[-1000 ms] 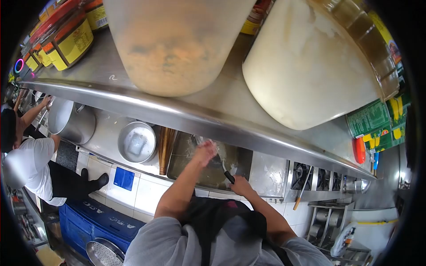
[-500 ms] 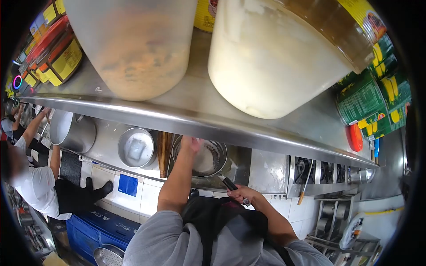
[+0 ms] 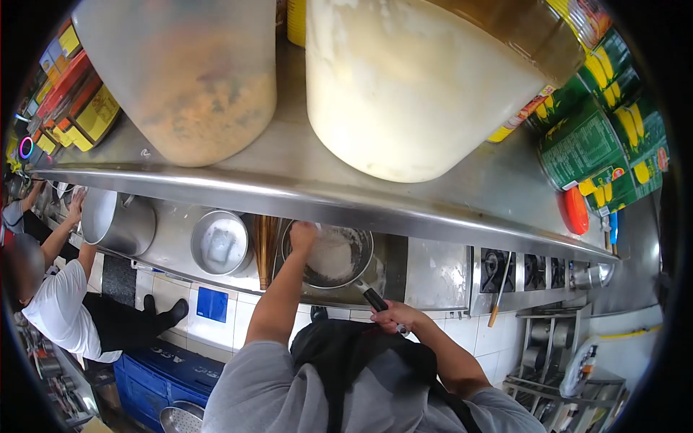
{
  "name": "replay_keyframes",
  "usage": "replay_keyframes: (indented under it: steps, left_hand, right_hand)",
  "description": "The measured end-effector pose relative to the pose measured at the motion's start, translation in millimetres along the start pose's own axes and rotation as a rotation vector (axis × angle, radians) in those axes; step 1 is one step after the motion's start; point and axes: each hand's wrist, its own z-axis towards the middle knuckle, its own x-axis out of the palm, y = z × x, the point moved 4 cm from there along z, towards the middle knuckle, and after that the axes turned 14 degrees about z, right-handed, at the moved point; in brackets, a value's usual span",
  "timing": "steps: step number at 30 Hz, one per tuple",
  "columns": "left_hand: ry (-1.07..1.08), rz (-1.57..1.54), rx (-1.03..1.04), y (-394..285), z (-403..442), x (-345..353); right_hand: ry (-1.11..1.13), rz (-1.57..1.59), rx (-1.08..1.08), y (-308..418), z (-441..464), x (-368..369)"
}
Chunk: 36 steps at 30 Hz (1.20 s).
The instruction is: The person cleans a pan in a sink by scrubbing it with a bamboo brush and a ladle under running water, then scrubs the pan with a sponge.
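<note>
A dark frying pan (image 3: 363, 261) with white powder (image 3: 332, 254) spread inside sits on the counter below the shelf. My right hand (image 3: 398, 317) is wrapped round its black handle (image 3: 374, 299). Over the left part of the pan is my left hand (image 3: 304, 235), its fingers curled closed near the powder. I cannot make out what is in those fingers. Left of the pan stand a bundle of brown sticks (image 3: 265, 249) and a metal pot (image 3: 209, 268) with a pale block in it.
A steel shelf (image 3: 289, 191) overhangs the counter, bearing two large tubs (image 3: 188, 123) and green cans (image 3: 581, 148). Burners (image 3: 496, 268) are at the right. A co-worker (image 3: 72, 310) stands left beside a big pot (image 3: 130, 224). Below is a blue chest (image 3: 155, 382).
My left hand has shifted slightly left over the pan, and more of the powder shows. My right hand stays on the handle. The whole view has shifted a little. The co-worker's arms have moved.
</note>
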Motion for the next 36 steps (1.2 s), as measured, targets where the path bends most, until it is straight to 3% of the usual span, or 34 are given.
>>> replay_keyframes:
  steps: [2, 4, 6, 7, 9, 11, 13, 14, 16, 18, 20, 22, 24, 26, 28, 30, 32, 34, 36]
  left_hand:
    - [-0.136, 0.157, 0.357, 38.4, 25.2, 29.4]
    - [0.043, 0.605, 0.398, 17.8, -1.6, 94.4]
    - [0.221, 0.44, 0.513, 9.4, -32.0, 143.4]
    - [0.221, 0.434, 0.517, 12.2, -45.6, 137.5]
    - [0.66, 0.173, 0.918, 1.6, -90.8, 105.3]
    - [0.645, 0.874, 1.097, -12.3, -95.8, 30.4]
    - [0.431, 1.331, 0.814, -50.0, -73.6, -4.8]
    - [0.44, 1.338, 0.819, -38.3, -61.9, 9.4]
    - [-0.027, 0.954, 0.7, -14.2, -24.9, 51.0]
    - [-0.067, 0.66, 0.605, -29.9, -32.7, 105.8]
    - [-0.031, 0.227, 0.544, -22.6, -56.2, 155.8]
    - [0.409, 0.263, 0.414, -51.1, -96.0, 136.3]
    - [0.558, 0.11, 0.443, -56.8, -153.1, 91.8]
    - [0.667, 0.333, 0.601, -24.6, -158.9, 57.5]
    - [0.586, 0.951, 0.871, 17.9, -114.7, 42.0]
    - [0.43, 1.048, 0.69, -5.0, -66.3, 17.8]
    - [0.237, 0.906, 0.517, -10.5, -31.1, 30.5]
    - [-0.01, 0.437, 0.539, 11.7, -23.4, 88.0]
    - [0.245, 0.358, 0.36, 24.3, -34.5, 158.7]
  right_hand:
    - [0.01, -0.024, -0.021, 3.3, 1.1, 3.7]
    - [-0.047, -0.177, -0.05, 1.6, 9.1, 11.8]
    - [-0.09, -0.242, -0.105, 4.2, 14.0, 12.0]
    - [-0.135, -0.303, -0.164, 8.3, 13.4, 7.9]
    - [-0.163, -0.341, -0.194, 12.1, -2.1, -13.5]
    - [-0.193, -0.366, -0.221, 14.3, -18.6, -30.3]
    - [-0.118, -0.227, -0.171, 10.1, -25.7, -33.2]
    - [-0.119, -0.312, -0.194, 5.3, -17.7, -37.5]
    - [-0.164, -0.438, -0.238, 2.5, 1.5, -31.5]
    - [-0.202, -0.694, -0.387, 3.4, 19.4, -22.7]
    - [-0.233, -0.639, -0.337, 2.9, 20.7, -22.6]
    - [-0.305, -0.6, -0.273, 10.0, 17.1, -27.8]
    - [-0.339, -0.54, -0.279, 18.9, -7.9, -21.1]
    - [-0.344, -0.456, -0.298, 21.1, -22.1, -27.0]
    - [-0.317, -0.428, -0.248, 13.6, -27.6, -22.5]
    - [-0.279, -0.416, -0.207, 18.3, -29.9, -7.4]
    - [-0.206, -0.184, -0.083, 16.0, -24.9, 16.3]
    - [-0.179, -0.16, -0.069, 11.0, -5.9, 21.6]
    - [-0.137, -0.183, -0.072, 9.5, 6.4, 20.2]
